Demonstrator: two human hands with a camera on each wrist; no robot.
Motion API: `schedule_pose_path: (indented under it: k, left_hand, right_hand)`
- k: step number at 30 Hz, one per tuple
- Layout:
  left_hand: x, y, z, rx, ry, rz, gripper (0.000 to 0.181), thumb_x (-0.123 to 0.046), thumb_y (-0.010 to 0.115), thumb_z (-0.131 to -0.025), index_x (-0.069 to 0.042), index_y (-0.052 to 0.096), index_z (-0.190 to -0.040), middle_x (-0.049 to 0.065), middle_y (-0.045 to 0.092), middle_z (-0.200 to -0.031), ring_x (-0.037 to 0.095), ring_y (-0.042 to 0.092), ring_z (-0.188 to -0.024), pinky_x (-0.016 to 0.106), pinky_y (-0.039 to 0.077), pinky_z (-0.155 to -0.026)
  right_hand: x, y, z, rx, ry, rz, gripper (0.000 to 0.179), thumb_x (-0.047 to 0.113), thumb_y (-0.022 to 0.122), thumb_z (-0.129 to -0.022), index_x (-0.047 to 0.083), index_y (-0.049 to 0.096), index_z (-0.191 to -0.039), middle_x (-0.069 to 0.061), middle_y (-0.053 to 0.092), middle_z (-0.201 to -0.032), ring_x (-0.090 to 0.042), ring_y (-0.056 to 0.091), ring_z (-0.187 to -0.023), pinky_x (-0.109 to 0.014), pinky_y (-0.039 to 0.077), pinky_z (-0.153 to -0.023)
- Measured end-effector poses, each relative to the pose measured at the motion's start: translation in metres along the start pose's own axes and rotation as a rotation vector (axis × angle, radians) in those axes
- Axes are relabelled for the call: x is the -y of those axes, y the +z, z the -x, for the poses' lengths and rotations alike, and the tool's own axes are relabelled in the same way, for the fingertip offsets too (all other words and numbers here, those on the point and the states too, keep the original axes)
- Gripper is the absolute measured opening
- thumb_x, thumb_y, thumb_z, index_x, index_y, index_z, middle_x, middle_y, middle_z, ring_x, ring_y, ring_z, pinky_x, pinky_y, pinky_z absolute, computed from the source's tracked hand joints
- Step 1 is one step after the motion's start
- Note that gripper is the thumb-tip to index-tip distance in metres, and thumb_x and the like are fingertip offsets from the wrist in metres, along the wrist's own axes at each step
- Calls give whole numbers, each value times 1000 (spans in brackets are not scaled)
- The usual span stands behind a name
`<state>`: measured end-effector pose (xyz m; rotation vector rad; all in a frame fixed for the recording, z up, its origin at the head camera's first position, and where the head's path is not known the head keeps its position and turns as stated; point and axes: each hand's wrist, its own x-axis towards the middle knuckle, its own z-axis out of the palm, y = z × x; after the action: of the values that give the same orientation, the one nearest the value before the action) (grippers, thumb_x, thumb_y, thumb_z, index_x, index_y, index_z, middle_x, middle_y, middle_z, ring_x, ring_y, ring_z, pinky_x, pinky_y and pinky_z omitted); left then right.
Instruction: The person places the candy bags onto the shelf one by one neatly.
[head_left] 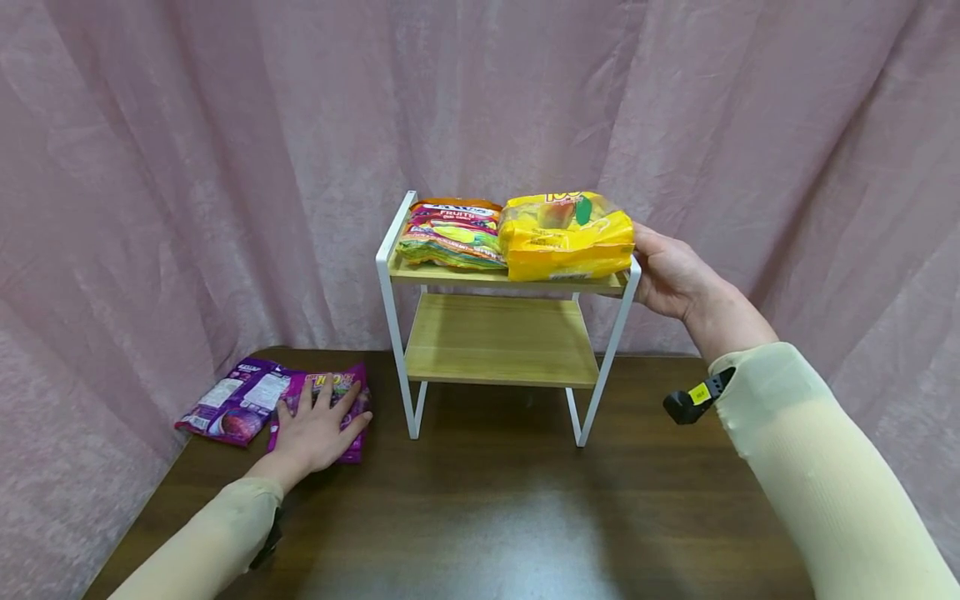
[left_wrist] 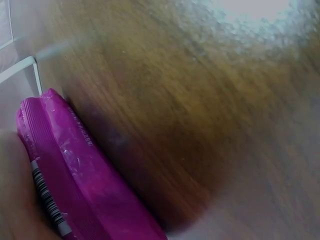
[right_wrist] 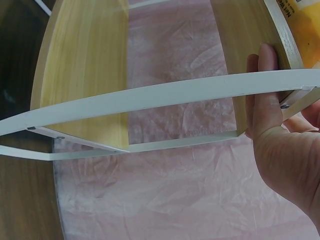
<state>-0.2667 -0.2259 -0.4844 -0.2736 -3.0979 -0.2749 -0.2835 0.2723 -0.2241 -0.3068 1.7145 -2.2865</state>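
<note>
My left hand (head_left: 315, 433) rests with spread fingers on a magenta candy bag (head_left: 352, 454) on the table, left of a two-tier shelf rack (head_left: 502, 337). In the left wrist view the magenta bag (left_wrist: 95, 185) shows a barcode beside part of the hand. At the rack's upper right corner, my right hand (head_left: 671, 275) grips the side of the top tier. The right wrist view shows fingers (right_wrist: 267, 107) reaching under the top board past the white frame. On that tier sit a yellow mango candy bag (head_left: 570, 242) and a colourful fruit candy bag (head_left: 453, 233), side by side.
A purple candy bag (head_left: 240, 400) lies at the left, touching the magenta one. The rack stands on a dark wooden table (head_left: 465, 508), its white legs near the back edge. Pink curtains (head_left: 300, 150) hang behind and on both sides.
</note>
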Motion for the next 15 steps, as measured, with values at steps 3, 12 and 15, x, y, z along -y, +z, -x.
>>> schedule_pose_path:
  k: [3, 12, 15]
  left_hand:
    - [2, -3, 1, 19, 6, 14, 78, -71, 34, -101, -23, 32, -162, 30, 13, -165, 59, 1, -148, 86, -2, -105]
    - [9, -32, 1, 116, 15, 239, 80, -68, 23, -105, -16, 20, -165, 30, 10, -165, 59, 4, -147, 87, 1, -103]
    - [16, -47, -2, 134, 50, 394, 76, -59, 20, -109, -7, 13, -164, 30, 8, -165, 56, 4, -149, 81, 3, -110]
  right_hand:
    - [0, 1, -1, 8, 0, 0, 40, 35, 46, -110, 16, 44, -145, -6, 65, -110, -15, 69, -94, -35, 62, -81]
    - [0, 1, 1, 18, -2, 15, 48, 33, 44, -111, 20, 33, -155, -7, 62, -114, -15, 68, -96, -35, 62, -82]
    - [0, 0, 2, 19, -4, 15, 48, 33, 44, -111, 21, 33, -155, -6, 63, -112, -15, 69, -95, -35, 62, -81]
